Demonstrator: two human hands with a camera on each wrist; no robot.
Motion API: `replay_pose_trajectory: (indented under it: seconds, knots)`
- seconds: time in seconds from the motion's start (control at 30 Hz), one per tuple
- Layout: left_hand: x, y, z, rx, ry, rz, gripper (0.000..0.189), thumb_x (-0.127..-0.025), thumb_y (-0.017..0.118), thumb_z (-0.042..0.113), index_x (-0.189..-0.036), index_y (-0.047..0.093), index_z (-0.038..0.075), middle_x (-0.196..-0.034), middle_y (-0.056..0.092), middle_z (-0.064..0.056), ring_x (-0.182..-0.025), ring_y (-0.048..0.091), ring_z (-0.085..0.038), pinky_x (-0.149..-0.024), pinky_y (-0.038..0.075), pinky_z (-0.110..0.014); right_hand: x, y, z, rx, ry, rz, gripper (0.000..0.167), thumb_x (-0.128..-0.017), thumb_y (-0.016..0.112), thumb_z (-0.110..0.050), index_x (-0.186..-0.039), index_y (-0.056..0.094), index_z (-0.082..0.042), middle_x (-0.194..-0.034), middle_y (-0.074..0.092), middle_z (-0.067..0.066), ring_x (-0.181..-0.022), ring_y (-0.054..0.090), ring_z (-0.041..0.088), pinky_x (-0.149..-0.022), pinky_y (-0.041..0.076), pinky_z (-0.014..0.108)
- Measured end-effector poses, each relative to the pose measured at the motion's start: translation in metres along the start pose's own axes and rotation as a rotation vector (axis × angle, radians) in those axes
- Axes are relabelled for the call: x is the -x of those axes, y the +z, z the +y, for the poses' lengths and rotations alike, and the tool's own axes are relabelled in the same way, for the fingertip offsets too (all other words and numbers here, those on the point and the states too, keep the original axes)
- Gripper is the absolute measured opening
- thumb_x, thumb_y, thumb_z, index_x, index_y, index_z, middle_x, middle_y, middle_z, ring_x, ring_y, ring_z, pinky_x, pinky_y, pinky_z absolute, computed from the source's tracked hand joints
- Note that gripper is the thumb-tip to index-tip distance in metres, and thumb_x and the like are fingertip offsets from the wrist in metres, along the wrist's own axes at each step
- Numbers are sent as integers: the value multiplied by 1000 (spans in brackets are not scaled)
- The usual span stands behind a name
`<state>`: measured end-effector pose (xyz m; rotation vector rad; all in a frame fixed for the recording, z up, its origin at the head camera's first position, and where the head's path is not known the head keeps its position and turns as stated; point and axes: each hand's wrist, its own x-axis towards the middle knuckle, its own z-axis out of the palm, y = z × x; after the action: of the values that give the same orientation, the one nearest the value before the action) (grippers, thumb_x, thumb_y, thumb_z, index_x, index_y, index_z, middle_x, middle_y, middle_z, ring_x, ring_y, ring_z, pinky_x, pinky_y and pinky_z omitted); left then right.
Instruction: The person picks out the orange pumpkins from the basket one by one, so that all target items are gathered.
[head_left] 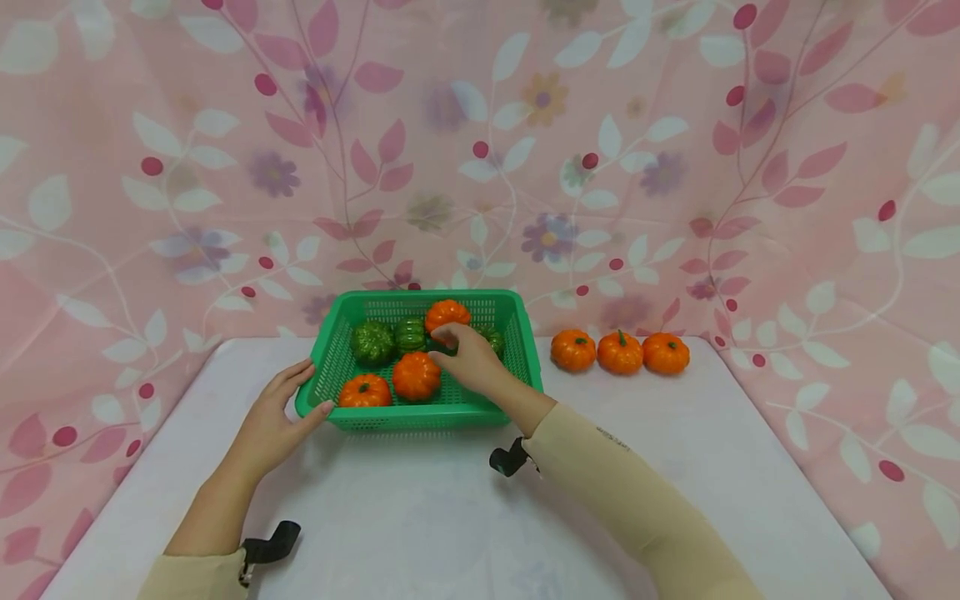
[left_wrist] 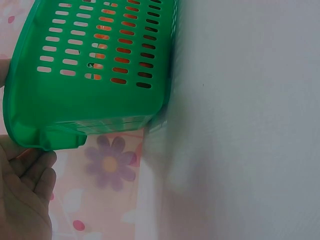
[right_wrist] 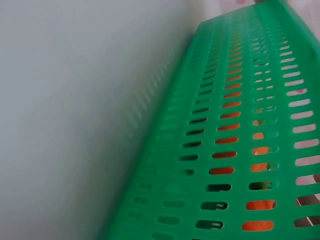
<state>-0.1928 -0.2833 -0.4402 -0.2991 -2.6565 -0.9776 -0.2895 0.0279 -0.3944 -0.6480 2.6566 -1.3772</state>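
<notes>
Pink floral cloth (head_left: 442,192) hangs behind white worktop (head_left: 405,517). L hand (head_left: 273,421) grips green basket (head_left: 427,295) at L end; R hand (head_left: 476,360), thumb & fingers apart, is inside nr orange pumpkin (head_left: 447,311).

Floral backdrop (head_left: 480,179) (probably cloth), table (head_left: 420,508).

The head camera looks forward and down from above the near side of the table (head_left: 405,517), far enough back to take in the whole green basket (head_left: 420,415) and the patterned cloth (head_left: 420,100) behind it. The left wrist camera sits low and close, turned on its side, facing the basket's near left corner, the left hand (left_wrist: 27,197) at its edge. The right wrist camera, also sideways, seems to look leftward along the front wall (right_wrist: 238,200) from very near, though blur obscures its angle. All three views share that wall.
</notes>
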Motion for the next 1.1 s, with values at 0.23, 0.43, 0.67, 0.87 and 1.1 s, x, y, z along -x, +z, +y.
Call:
replay_pose_trajectory:
  seconds: [0.23,0.43,0.67,0.87,1.1]
  knots:
    - [0,-1,0,3,3,-2,74,-93,72,35,-149,42,-4,-156,35,-19,-140,31,-48,-104,30,-73,-18,8,-2,27,67,-92,44,-98,67,-22,-138,57,-6,-138,56,14,-124,53,31,-100,49,43]
    - [0,1,-1,-1,5,0,75,-93,73,35,-149,43,-4,-156,36,-19,-140,32,-48,-104,31,-72,-26,12,0,26,127,-125,45,-99,66,-23,-139,56,-6,-140,54,17,-124,54,32,-97,50,46]
    - [-1,0,2,-1,5,-3,73,-92,74,32,-148,43,-4,-156,36,-18,-140,32,-47,-105,32,-71,-28,19,6,34,192,-170,42,-99,66,-24,-136,57,-7,-133,57,13,-117,57,30,-90,53,41]
    - [1,-2,3,-1,4,0,74,-93,73,35,-148,44,-3,-156,37,-18,-140,32,-47,-105,32,-70,-28,24,7,44,201,-187,42,-99,66,-22,-137,56,-8,-131,58,13,-113,59,28,-87,54,39]
    - [2,-3,2,9,10,2,73,-92,74,33,-148,44,-4,-156,37,-18,-141,32,-47,-104,32,-71,-28,25,8,21,219,-200,44,-98,67,-21,-138,55,-8,-128,59,13,-107,60,26,-83,54,38]
